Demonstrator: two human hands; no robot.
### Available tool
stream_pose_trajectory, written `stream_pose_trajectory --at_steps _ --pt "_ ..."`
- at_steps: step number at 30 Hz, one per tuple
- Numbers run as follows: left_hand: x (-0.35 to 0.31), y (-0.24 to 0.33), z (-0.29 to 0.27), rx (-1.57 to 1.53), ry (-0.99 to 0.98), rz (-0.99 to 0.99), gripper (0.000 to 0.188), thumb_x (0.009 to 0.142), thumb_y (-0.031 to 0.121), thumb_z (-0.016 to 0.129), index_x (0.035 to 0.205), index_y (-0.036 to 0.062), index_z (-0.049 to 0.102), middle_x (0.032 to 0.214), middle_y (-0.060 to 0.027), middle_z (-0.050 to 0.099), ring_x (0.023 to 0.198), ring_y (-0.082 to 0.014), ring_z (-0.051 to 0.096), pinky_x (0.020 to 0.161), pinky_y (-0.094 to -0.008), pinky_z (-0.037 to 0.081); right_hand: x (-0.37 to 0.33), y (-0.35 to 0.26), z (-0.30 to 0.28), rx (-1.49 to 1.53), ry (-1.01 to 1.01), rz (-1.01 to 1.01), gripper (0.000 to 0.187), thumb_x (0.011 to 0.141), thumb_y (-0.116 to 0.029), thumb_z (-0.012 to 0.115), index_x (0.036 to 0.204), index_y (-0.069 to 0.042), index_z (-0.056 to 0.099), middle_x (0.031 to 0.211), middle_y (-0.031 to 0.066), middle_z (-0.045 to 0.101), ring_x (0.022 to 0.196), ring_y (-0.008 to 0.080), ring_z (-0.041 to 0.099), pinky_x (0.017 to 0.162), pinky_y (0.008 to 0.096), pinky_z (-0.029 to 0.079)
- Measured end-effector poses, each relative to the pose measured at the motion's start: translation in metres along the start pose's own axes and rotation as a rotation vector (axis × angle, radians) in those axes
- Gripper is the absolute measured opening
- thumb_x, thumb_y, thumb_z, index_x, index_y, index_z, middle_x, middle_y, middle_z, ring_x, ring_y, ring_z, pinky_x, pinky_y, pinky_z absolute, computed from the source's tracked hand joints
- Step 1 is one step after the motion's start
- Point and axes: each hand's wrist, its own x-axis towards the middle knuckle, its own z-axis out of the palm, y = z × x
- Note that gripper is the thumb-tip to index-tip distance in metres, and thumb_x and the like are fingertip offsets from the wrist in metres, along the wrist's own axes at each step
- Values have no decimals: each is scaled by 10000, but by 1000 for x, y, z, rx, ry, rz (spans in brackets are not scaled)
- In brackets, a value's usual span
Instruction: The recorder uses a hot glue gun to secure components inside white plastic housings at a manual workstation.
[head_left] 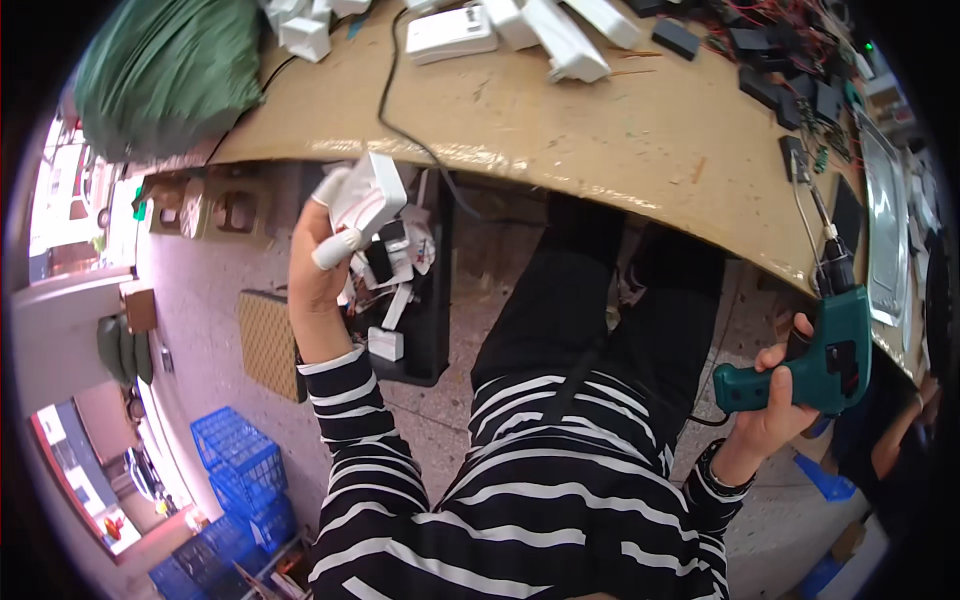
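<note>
My left hand (322,262) is raised at the bench's front edge, closed on a white plastic housing (372,200). White covers sit on its thumb and a fingertip. The housing is tilted, its hollow side partly showing, with thin pale and reddish wires inside. At the right, my right hand (778,405) grips a green pistol-shaped soldering gun (842,350). A thin curved metal tube runs beside the gun's long tip, which points away over the bench toward a small black part (793,158). The two hands are far apart.
The bench (560,140) bears white housings (450,35), black blocks with red wires (775,85), a metal tray (885,220) and a green bag (170,80). Below my left hand stands a black bin (430,340) of white parts. Blue crates (238,455) and another person's arm (900,430) flank me.
</note>
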Motion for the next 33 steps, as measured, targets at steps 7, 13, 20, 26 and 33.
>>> stream_pose_trajectory --at_steps 7,13,20,26,33 --pt "-62 -64 -77 614 40 -479 608 732 145 700 1241 -58 435 999 -96 603 826 -134 563 735 -261 457 2 -2 2 9 -10 9 587 795 -40 599 1311 3 322 1206 254 467 733 153 551 616 249 461" --pt "-26 5 -9 489 -170 -322 438 803 52 612 1208 -41 475 1051 -114 599 916 -172 590 801 -275 468 6 -3 4 21 13 27 595 779 -61 618 1296 3 330 1189 243 486 716 151 551 613 251 465" --pt "116 45 196 1279 -157 942 267 725 -13 560 984 31 607 1017 -118 588 927 -254 571 757 -369 439 12 -5 5 31 128 41 634 741 -68 648 1288 8 337 1152 220 514 682 145 569 553 227 478" --pt "190 44 234 1779 -437 1113 202 657 -8 558 836 67 615 955 -89 583 938 -234 552 764 -365 410 16 -3 -7 53 182 83 626 729 -33 643 1280 8 351 1143 223 518 687 147 583 551 222 484" --pt "170 59 252 1462 -185 1176 228 655 -35 583 882 -15 583 861 -120 581 802 -281 576 672 -340 469 20 0 -18 77 234 125 629 717 -21 646 1277 7 362 1139 216 525 685 148 583 564 221 481"
